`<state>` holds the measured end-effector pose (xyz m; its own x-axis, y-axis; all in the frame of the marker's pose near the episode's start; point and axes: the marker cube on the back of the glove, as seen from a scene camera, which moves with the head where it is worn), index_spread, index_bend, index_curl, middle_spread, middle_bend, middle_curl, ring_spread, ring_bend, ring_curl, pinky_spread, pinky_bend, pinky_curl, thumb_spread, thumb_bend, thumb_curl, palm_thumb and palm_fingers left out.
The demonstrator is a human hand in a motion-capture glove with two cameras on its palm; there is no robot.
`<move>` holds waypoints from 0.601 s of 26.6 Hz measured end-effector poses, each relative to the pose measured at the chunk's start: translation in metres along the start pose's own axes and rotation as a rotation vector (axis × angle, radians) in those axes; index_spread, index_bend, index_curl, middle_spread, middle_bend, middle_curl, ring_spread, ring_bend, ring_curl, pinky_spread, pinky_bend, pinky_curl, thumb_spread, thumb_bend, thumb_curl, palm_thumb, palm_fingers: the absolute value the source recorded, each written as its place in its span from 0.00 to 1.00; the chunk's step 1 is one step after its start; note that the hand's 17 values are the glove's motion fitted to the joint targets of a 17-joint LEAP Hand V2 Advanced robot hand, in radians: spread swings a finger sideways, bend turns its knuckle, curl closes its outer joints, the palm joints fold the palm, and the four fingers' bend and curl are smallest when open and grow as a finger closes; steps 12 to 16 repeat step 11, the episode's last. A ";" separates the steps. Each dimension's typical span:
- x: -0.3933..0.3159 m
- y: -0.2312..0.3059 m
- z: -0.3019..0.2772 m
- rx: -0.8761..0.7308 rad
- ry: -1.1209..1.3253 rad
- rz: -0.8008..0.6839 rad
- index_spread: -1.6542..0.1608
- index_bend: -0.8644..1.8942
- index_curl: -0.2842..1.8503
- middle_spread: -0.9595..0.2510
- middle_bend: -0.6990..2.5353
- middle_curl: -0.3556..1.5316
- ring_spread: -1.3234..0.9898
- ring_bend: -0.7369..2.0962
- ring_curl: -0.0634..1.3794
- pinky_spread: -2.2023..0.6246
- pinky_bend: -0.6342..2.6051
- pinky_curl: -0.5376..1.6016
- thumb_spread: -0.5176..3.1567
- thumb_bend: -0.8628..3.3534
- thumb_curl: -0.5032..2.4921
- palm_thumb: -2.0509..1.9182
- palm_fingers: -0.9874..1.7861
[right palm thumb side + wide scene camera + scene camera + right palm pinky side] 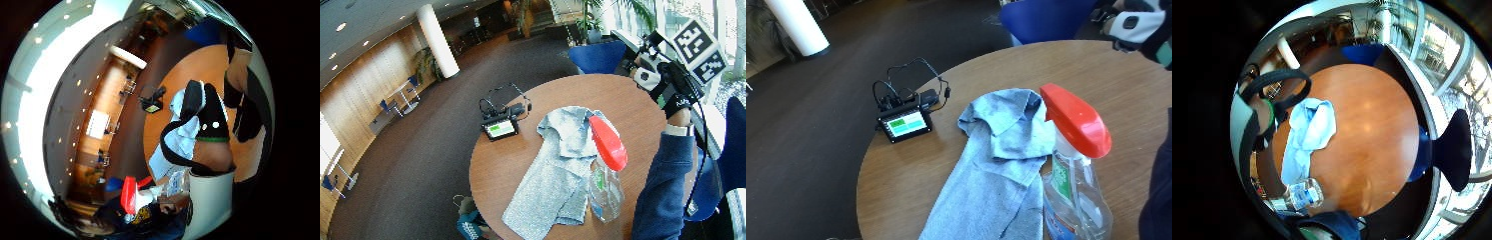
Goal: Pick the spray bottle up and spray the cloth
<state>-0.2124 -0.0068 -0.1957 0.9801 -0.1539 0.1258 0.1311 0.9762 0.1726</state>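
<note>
Spray bottle (1077,175): clear plastic, red trigger head.

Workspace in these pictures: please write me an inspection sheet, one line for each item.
Surface: round wooden table, no spills seen.
Job's things: spray bottle with red head upright at the near edge, beside the blue-grey cloth, which lies crumpled along the table.
Clutter: small device with lit screen near the far edge.
Grip: gloved right hand raised over the table, away from the bottle, holding nothing; fingers unclear.
Cables: black cables behind the device.
Surroundings: blue chair, white column, dark carpet.
</note>
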 end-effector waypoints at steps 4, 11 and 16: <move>0.005 -0.009 0.026 -0.190 0.107 0.052 0.77 0.36 0.30 0.67 0.39 0.46 0.48 0.50 0.37 0.67 0.34 0.43 0.43 0.21 0.35 0.71 0.84; -0.015 -0.012 0.048 -0.315 0.143 -0.005 0.77 0.36 0.29 0.67 0.39 0.46 0.48 0.49 0.37 0.67 0.35 0.43 0.44 0.20 0.35 0.71 0.81; -0.015 -0.012 0.048 -0.315 0.143 -0.005 0.77 0.36 0.29 0.67 0.39 0.46 0.48 0.49 0.37 0.67 0.35 0.43 0.44 0.20 0.35 0.71 0.81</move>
